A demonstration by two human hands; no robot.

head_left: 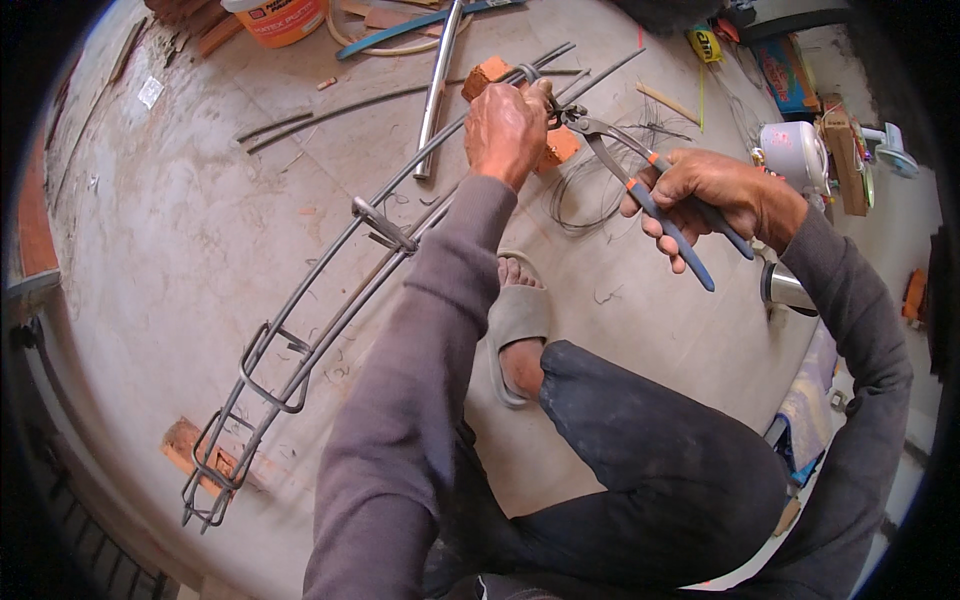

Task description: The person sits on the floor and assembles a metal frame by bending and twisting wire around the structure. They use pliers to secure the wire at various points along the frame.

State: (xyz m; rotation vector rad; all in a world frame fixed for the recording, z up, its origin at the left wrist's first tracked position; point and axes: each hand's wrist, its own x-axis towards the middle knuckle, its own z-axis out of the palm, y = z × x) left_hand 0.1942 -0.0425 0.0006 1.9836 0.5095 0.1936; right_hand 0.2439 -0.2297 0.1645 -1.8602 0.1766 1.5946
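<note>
A long cage of steel reinforcing bars (312, 275) with several bent stirrups (268, 372) runs from the lower left to the upper middle. My left hand (503, 132) is closed round its far end, beside a stirrup; the fingertips are partly hidden. My right hand (715, 195) grips long-handled pincers (650, 200) with blue and orange grips. The pincers' jaws meet the bars right next to my left fingers. What lies between the jaws is too small to make out. Orange bricks (486, 76) lie under the far end, and another brick (183, 447) is under the near end.
A loose wire coil (568, 212) lies right of the cage. A shiny metal tube (436, 105) and loose bars (335, 112) lie beyond it. An orange bucket (288, 22) stands at the back. A grey-white cylindrical container (793, 155) is at the right. My sandalled foot (518, 318) is close by.
</note>
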